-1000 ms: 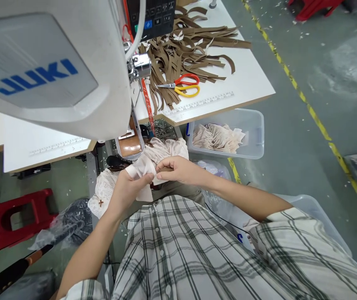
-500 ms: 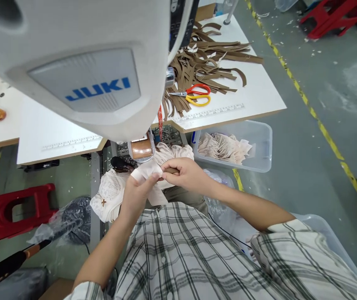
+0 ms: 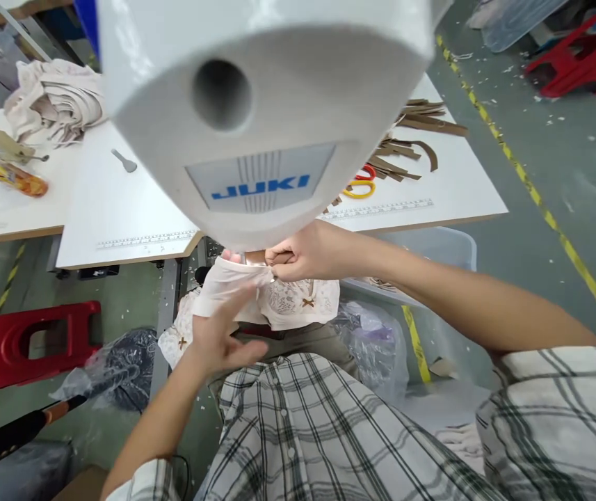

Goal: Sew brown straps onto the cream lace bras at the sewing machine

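A pale lace bra point(image 3: 298, 300) with a small brown bow hangs below the sewing machine head, over my lap. My right hand point(image 3: 302, 257) is closed in a pinch on its upper edge, right under the machine. To the left, my left hand point(image 3: 224, 327) has the smooth pale fabric between its fingers. Some fingertips show above the cloth's top edge, one finger lies in front, and the thumb sticks out away from it. The white JUKI machine head point(image 3: 261, 188) hides whatever lies directly behind my right hand. Another lace piece point(image 3: 180, 334) with a bow lies at the left.
Red and yellow scissors point(image 3: 360, 186) and brown strips point(image 3: 402, 156) lie on the white table point(image 3: 464, 188). A clear bin point(image 3: 459, 247) stands below its right side. Folded pale garments point(image 3: 62, 101) and an orange bottle point(image 3: 10, 170) are at left, above a red stool point(image 3: 68, 334).
The view has shifted, with the machine head now nearer. My hands, earlier together, have parted; the left thumb has spread out. The brown piece in my right hand no longer shows clearly.
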Action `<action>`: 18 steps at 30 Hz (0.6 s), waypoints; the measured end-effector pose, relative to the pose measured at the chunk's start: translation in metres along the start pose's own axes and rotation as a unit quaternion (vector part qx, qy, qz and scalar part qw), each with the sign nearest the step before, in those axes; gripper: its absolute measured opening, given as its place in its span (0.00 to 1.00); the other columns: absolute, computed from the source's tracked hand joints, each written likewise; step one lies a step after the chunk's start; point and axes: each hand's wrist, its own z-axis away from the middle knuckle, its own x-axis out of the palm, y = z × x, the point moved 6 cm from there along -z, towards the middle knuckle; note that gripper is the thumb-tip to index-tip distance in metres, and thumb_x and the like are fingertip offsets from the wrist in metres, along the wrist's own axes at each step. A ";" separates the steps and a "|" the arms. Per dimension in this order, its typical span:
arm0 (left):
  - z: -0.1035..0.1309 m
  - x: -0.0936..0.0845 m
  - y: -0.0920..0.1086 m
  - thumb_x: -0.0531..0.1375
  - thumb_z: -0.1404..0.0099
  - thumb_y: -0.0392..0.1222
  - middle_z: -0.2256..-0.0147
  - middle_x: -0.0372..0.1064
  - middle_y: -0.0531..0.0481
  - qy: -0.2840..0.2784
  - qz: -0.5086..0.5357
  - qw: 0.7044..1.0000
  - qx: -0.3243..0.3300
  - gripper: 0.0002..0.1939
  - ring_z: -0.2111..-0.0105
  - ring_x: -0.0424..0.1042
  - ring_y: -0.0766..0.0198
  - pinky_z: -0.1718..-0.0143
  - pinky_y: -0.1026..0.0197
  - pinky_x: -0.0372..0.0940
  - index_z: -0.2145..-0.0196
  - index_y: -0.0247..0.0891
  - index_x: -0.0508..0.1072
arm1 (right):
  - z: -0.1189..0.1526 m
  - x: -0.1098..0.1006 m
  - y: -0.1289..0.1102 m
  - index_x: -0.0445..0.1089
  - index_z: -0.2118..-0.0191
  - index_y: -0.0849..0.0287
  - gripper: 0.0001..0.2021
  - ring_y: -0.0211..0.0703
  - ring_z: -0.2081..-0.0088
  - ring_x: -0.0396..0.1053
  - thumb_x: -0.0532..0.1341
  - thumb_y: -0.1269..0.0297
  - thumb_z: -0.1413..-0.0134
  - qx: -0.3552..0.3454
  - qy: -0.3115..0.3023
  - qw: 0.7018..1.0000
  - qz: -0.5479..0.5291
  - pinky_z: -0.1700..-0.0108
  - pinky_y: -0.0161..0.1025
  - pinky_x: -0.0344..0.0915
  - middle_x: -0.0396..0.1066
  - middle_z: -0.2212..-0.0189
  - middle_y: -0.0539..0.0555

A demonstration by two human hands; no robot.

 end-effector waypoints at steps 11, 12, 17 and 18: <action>-0.010 0.007 -0.035 0.67 0.39 0.51 0.51 0.77 0.46 -0.139 -0.283 0.932 0.179 0.35 0.54 0.77 0.54 0.46 0.56 0.68 0.36 0.49 0.64 | -0.002 -0.003 -0.002 0.52 0.81 0.58 0.17 0.33 0.77 0.43 0.59 0.65 0.48 0.006 -0.001 0.998 0.055 0.71 0.37 0.43 0.48 0.83 0.44; -0.010 0.006 -0.035 0.67 0.39 0.50 0.52 0.77 0.47 -0.142 -0.273 0.938 0.159 0.34 0.55 0.77 0.54 0.46 0.56 0.69 0.36 0.51 0.65 | -0.001 -0.002 0.000 0.54 0.81 0.58 0.16 0.33 0.77 0.44 0.59 0.65 0.47 0.003 0.004 0.998 0.055 0.71 0.37 0.44 0.49 0.83 0.45; -0.013 0.009 -0.030 0.65 0.38 0.48 0.50 0.76 0.46 -0.192 -0.220 0.956 -0.017 0.32 0.49 0.74 0.50 0.44 0.54 0.66 0.36 0.50 0.65 | 0.013 0.004 0.012 0.72 0.64 0.57 0.05 0.44 0.62 0.66 0.60 0.64 0.41 -0.072 0.154 0.984 0.047 0.60 0.39 0.58 0.72 0.65 0.54; -0.013 0.011 -0.026 0.64 0.37 0.48 0.49 0.75 0.46 -0.194 -0.211 0.957 -0.042 0.32 0.49 0.74 0.50 0.44 0.54 0.66 0.36 0.49 0.65 | 0.017 0.006 0.014 0.73 0.61 0.57 0.06 0.47 0.57 0.66 0.60 0.63 0.40 -0.091 0.199 0.974 0.052 0.55 0.42 0.59 0.72 0.59 0.56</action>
